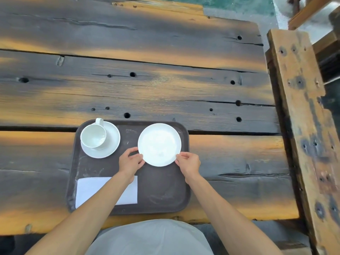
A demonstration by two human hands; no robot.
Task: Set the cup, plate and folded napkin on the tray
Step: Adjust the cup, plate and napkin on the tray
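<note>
A dark brown tray [161,190] lies on the wooden table in front of me. At its far left a white cup [93,136] stands on a white saucer [112,144]. A round white plate [159,144] is at the tray's far right. My left hand [130,161] grips the plate's near-left rim and my right hand [188,162] grips its near-right rim. A folded white napkin [92,188] lies flat at the tray's near left, partly hidden under my left forearm.
The table [147,85] is made of dark, weathered planks with holes and cracks. A rough wooden bench [303,115] runs along its right side. The table's near edge is close to my body.
</note>
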